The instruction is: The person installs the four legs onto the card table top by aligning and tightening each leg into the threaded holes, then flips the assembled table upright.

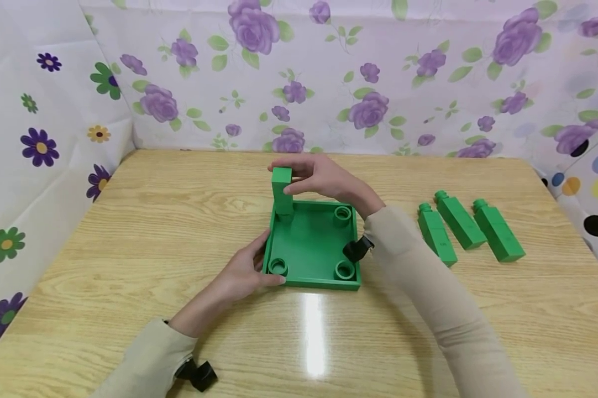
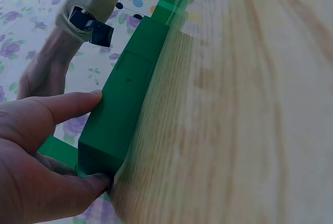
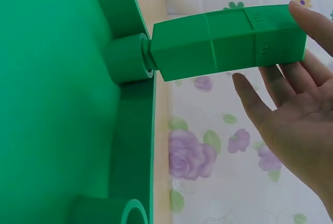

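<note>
A square green plastic tabletop-like panel (image 1: 311, 243) lies on the wooden table, with a raised rim and a round socket at each corner. My left hand (image 1: 241, 271) grips its near left corner, thumb at the front edge and fingers along the left side. At the far left corner a green square leg (image 1: 282, 190) stands upright. My right hand (image 1: 319, 177) holds this leg near its top, between thumb and fingers. In the right wrist view, the leg's narrow round end (image 3: 149, 55) sits at the mouth of the socket (image 3: 127, 59), with part of the neck showing.
Three more green legs lie to the right on the table: one nearest the sleeve (image 1: 436, 235), a middle one (image 1: 460, 220) and an outer one (image 1: 499, 230). Flowered cloth (image 1: 329, 83) hangs behind the table. Black wrist cameras are strapped over both sleeves.
</note>
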`<state>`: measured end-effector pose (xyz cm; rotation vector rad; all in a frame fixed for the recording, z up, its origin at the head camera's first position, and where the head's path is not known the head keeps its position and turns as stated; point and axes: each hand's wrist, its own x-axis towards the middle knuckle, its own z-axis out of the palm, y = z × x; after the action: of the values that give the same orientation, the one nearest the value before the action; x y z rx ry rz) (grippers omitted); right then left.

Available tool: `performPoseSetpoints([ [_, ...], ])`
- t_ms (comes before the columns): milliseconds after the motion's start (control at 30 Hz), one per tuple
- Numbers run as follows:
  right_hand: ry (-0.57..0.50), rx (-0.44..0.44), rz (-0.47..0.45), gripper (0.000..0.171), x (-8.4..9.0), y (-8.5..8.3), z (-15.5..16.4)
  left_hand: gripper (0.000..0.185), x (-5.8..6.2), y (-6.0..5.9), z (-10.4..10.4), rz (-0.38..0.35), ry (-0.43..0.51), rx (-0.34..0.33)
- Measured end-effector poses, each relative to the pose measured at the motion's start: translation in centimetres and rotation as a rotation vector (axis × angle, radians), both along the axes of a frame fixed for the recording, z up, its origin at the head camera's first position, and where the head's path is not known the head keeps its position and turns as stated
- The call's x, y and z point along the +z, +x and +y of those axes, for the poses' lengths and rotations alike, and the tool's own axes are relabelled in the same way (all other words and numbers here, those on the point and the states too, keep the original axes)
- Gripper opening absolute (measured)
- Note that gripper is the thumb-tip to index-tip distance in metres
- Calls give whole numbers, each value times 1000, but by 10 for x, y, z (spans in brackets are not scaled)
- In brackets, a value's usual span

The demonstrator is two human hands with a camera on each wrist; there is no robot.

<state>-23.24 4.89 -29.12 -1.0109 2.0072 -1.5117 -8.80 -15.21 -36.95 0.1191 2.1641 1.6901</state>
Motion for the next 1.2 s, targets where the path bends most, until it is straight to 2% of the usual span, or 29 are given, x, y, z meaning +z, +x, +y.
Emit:
performPoseSetpoints([
  [200, -31, -16, -20, 52, -5, 1, -3, 104, -2, 1, 0, 4, 14, -6],
  [667, 19, -186, 91, 50, -11, 5, -10, 104, -3, 0, -2, 23, 10, -17],
  [833, 107, -295, 188, 48, -11, 10, -16, 104, -2, 0, -2, 20, 2, -17],
  [967, 166, -382, 211, 48, -10, 14, -19, 104, -1, 0, -2, 11, 4, -21],
  [1200, 219, -439, 225, 46, -7, 18, -22, 104, -1, 0, -1, 2, 10, -12],
])
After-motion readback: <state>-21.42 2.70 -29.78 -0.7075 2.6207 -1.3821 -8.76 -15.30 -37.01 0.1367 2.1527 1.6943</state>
